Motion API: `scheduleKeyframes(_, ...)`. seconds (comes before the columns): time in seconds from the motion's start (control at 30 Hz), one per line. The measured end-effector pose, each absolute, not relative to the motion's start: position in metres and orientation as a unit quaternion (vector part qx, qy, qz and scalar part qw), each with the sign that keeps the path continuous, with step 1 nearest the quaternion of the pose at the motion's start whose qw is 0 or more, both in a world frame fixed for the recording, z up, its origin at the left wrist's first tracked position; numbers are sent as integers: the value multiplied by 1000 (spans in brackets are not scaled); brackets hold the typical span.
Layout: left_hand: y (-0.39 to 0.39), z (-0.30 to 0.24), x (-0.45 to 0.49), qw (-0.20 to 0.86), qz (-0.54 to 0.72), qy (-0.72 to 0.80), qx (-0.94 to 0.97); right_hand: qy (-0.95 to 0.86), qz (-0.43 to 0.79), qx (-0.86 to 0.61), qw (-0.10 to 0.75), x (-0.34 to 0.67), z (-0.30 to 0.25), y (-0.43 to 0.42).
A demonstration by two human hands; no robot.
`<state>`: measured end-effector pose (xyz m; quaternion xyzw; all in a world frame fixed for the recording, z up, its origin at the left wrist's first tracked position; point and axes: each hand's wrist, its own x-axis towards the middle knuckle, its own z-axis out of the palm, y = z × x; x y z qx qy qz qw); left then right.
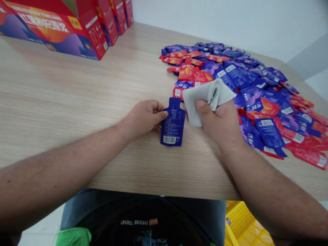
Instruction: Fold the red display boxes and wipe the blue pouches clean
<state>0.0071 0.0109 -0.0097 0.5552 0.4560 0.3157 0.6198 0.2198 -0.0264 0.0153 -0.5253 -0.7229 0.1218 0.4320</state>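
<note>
Between thumb and fingers, my left hand (147, 118) grips a blue sachet (173, 126) by its left edge, just above the table. The sachet is upright, its narrow neck at the top and its printed side with a barcode towards me. To the right of it, my right hand (221, 121) is closed on a folded pale grey cloth (196, 99), with the thumb on top. Cloth and sachet are close together, and I cannot tell whether they touch. Beyond my right hand spreads a heap of blue and red sachets (241, 75).
Several red printed boxes (94, 37) stand at the back left of the wood-grain table (77, 89); one has its top open. A white wall (217, 20) rises behind the table. Below the front edge at right is a yellow plastic basket (246, 222).
</note>
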Motion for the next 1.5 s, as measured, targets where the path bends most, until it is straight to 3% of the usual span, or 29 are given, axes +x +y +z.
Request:
scheduleKeyframes(0.1,10,-8,6,608,305,451,578,-724,98,-533,427,217,17,-30)
scheduleKeyframes(0.3,7,-6,5,554,289,453,635,-784,113,-516,327,205,1,-30)
scheduleKeyframes(0.63,9,-11,8,655,327,452,510,-798,132,-501,308,207,2,-30)
scheduleKeyframes(0.77,10,-11,7,657,334,457,498,-844,141,-454,247,201,1,-37)
scheduleKeyframes(0.93,8,-7,10,693,310,465,456,-808,95,-506,287,204,1,-35)
scheduleKeyframes(1.1,6,-1,10,685,322,465,460,-851,158,-452,214,202,0,-38)
scheduleKeyframes(1.27,7,-3,10,693,303,473,452,-826,113,-489,256,201,0,-38)
scheduleKeyframes(1.4,8,-7,11,663,323,470,485,-871,158,-423,194,198,1,-40)
scheduleKeyframes(1.5,8,-6,10,662,315,473,488,-859,147,-440,217,199,1,-40)
